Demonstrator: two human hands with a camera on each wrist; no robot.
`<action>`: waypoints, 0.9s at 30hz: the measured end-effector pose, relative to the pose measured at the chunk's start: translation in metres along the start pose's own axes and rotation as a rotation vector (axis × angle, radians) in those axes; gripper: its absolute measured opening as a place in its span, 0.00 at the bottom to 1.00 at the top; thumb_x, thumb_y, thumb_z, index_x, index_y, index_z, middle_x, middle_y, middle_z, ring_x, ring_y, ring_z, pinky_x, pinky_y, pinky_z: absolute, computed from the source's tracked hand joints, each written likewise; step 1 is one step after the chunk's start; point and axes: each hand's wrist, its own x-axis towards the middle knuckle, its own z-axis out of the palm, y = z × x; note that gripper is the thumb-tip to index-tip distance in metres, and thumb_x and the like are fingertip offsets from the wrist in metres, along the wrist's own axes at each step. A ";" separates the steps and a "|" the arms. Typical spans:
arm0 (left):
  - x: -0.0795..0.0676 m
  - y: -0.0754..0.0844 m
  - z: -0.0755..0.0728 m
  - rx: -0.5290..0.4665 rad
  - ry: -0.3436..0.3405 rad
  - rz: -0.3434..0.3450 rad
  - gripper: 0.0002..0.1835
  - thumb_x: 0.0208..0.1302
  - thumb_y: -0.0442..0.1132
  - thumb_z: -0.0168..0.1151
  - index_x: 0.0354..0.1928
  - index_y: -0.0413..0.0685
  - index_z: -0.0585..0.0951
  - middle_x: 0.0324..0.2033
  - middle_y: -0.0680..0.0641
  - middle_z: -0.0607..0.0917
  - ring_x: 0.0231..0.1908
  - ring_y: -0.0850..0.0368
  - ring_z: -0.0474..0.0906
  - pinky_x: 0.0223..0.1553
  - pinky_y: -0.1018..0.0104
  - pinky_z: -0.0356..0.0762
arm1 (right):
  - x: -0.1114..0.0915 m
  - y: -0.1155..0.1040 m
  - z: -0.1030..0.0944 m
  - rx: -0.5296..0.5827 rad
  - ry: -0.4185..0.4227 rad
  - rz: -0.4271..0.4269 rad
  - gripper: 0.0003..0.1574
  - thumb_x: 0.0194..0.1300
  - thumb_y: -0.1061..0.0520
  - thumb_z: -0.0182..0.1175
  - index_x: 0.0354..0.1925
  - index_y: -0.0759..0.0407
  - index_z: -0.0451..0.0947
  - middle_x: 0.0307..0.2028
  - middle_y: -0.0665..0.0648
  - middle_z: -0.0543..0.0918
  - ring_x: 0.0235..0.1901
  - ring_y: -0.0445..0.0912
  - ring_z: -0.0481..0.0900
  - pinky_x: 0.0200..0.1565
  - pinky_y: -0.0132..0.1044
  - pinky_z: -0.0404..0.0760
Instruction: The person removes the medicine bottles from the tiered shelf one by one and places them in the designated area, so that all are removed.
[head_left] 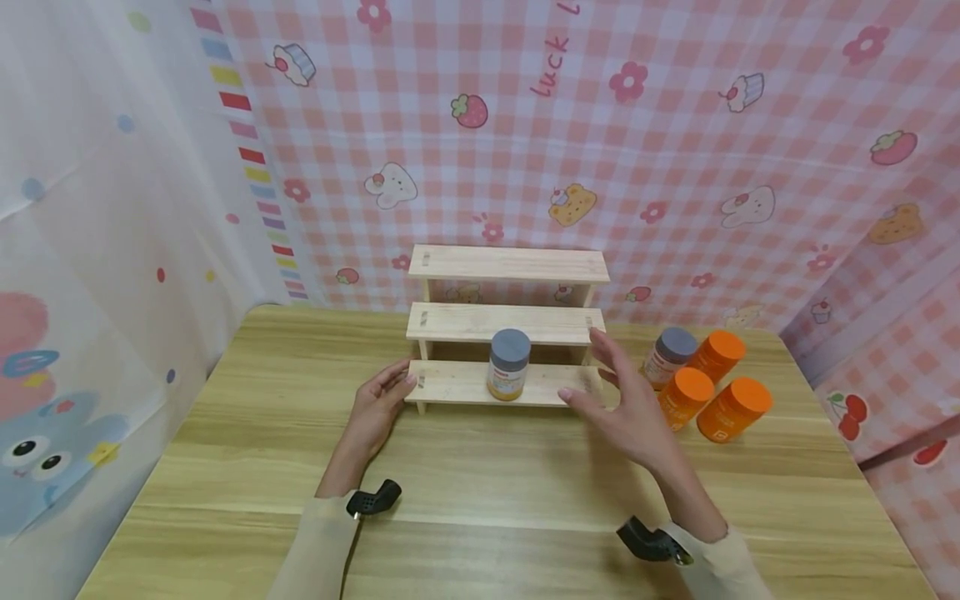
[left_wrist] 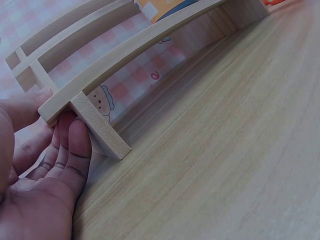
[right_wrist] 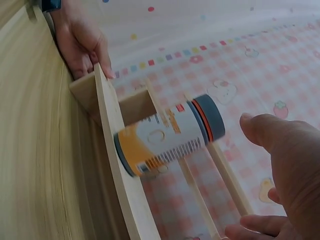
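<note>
A three-tier wooden step shelf stands against the back cloth. My left hand holds the left end of its lowest step, thumb on top and fingertips curled beneath the board, beside the leg. Upright on that step, around its middle, is a supplement bottle with a grey-blue lid and a white and orange label. To the right of the bottle is my right hand, its thumb and fingers spread apart. In the right wrist view a gap shows between its thumb and the bottle's lid.
To the right of the shelf, a second grey-lidded bottle stands with three orange bottles in a tight group on the wood-grain table. A pink checked cloth hangs behind; a white patterned cloth hangs at left.
</note>
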 end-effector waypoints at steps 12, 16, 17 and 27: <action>-0.001 0.001 -0.001 0.008 0.012 0.000 0.27 0.73 0.32 0.60 0.72 0.36 0.71 0.45 0.55 0.80 0.46 0.66 0.79 0.47 0.76 0.80 | 0.017 -0.016 0.030 0.089 -0.063 -0.031 0.57 0.63 0.49 0.74 0.80 0.47 0.52 0.77 0.61 0.64 0.74 0.56 0.67 0.71 0.57 0.70; -0.003 0.002 0.000 0.008 0.013 -0.002 0.27 0.74 0.31 0.60 0.72 0.36 0.70 0.44 0.56 0.81 0.46 0.67 0.79 0.47 0.77 0.80 | 0.023 -0.022 0.039 0.115 -0.080 -0.020 0.58 0.63 0.50 0.74 0.80 0.49 0.52 0.76 0.61 0.66 0.73 0.56 0.69 0.71 0.58 0.70; -0.003 0.003 0.000 0.008 0.013 -0.002 0.27 0.74 0.32 0.60 0.72 0.36 0.70 0.44 0.56 0.81 0.45 0.67 0.79 0.47 0.77 0.80 | 0.024 -0.023 0.041 0.122 -0.084 -0.016 0.57 0.63 0.51 0.74 0.80 0.49 0.52 0.75 0.60 0.67 0.72 0.56 0.69 0.71 0.58 0.70; -0.001 0.002 0.001 -0.016 -0.001 -0.006 0.27 0.73 0.31 0.60 0.72 0.36 0.70 0.45 0.55 0.80 0.46 0.66 0.79 0.48 0.76 0.80 | 0.038 -0.024 0.064 0.179 -0.107 0.042 0.53 0.63 0.49 0.74 0.78 0.49 0.57 0.67 0.59 0.75 0.70 0.55 0.71 0.70 0.55 0.72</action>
